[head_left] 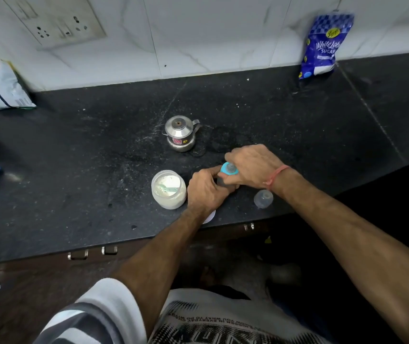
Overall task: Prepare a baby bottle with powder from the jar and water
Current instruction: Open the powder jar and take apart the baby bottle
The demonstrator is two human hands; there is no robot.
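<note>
Step in hand looks like fitting or twisting the blue collar with its teat (228, 168) on the baby bottle (221, 181); whether it is going on or coming off cannot be told from this view. The bottle stands upright on the black counter (99, 170), near the front edge, just right of the open powder jar (169, 189), and is mostly hidden by both hands. Left hand (206, 188) is curled around the bottle body, fingers wrapped close, steadying it from the near-left side. Right hand (253, 167) comes in from the right, fingers bent and closed over the collar at the bottle top, thumb side touching the blue ring; a red thread band sits on that wrist. Neither hand is spread; both are closed on the bottle. The jar has no lid on, pale powder inside with a pale green scoop (168, 187) lying in it. A white round thing, probably the jar lid (211, 216), peeks out under the left wrist at the counter edge. The clear bottle cap (263, 198) lies apart on the counter, just below the right wrist. A small steel pot (181, 136) with lid stands behind, well apart from the bottle, likely the water. The bottle's contents cannot be seen, so progress is unclear. If the collar is coming off, next is scooping powder; if going on, tightening it with the body held firm, then capping. Risk: tipping the bottle or bumping the open jar beside the left hand.
</note>
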